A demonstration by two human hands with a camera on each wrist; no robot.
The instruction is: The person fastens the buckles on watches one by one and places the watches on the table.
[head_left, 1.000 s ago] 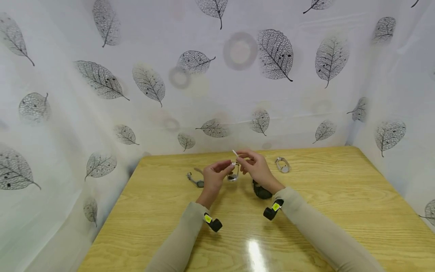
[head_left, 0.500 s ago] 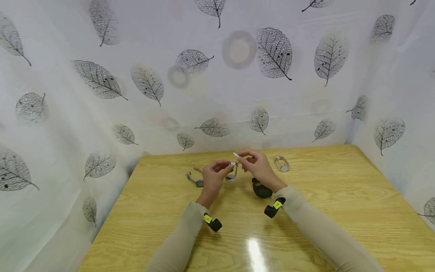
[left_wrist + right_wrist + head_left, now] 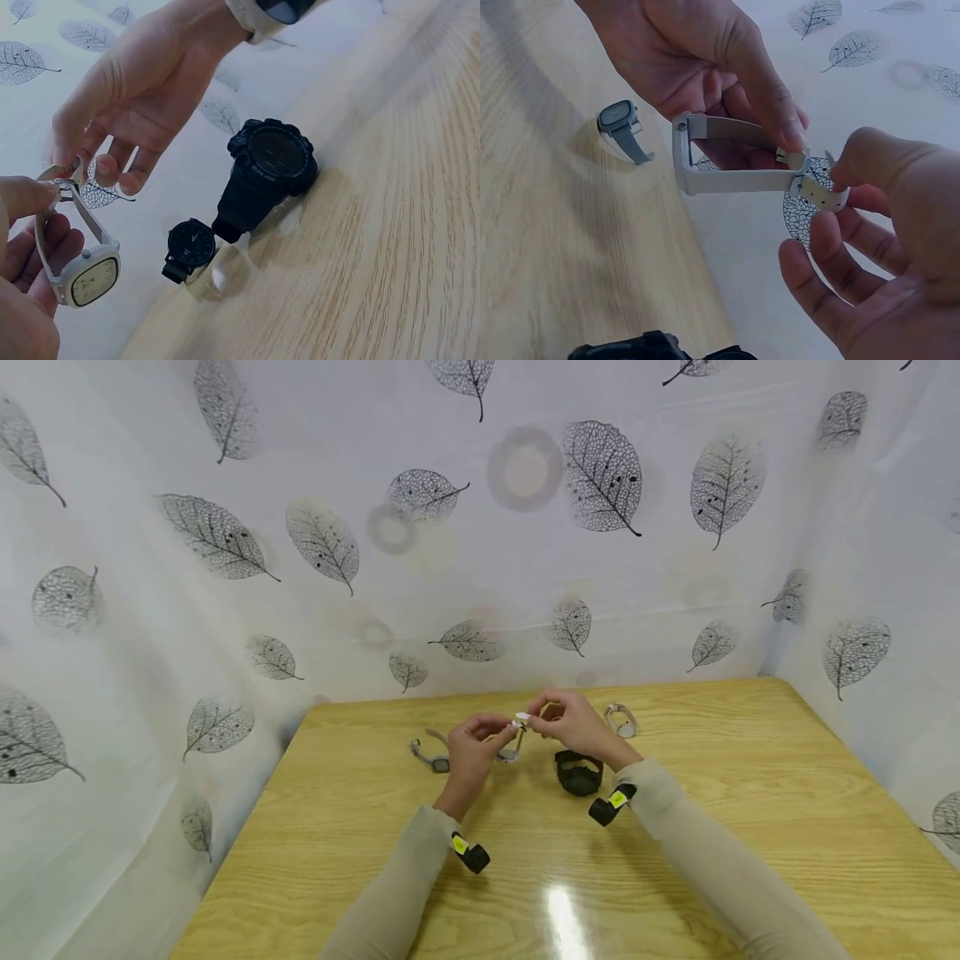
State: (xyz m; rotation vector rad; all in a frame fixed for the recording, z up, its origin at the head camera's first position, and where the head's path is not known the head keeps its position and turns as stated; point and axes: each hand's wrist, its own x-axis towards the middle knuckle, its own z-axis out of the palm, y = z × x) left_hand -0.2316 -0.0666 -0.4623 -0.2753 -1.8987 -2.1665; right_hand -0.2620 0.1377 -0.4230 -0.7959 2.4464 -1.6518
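A white wristwatch with a rounded square dial hangs from both hands above the table. My left hand pinches its strap beside the metal buckle, thumb on top. The strap's free end, with a row of holes, passes through the buckle, and the thumb and forefinger of my right hand grip its tip. In the right wrist view the right hand's other fingers spread loosely. The band forms a closed loop there, though fingers partly hide the buckle.
On the wooden table, a grey watch lies left of the hands. To the right are a bulky black digital watch, a smaller black watch and, farther back, a pale watch. A leaf-patterned curtain stands behind.
My right hand has shifted slightly right, and the strap end in its fingers has tipped from steep to nearly level. The left hand has hardly moved. More of the black watch shows.
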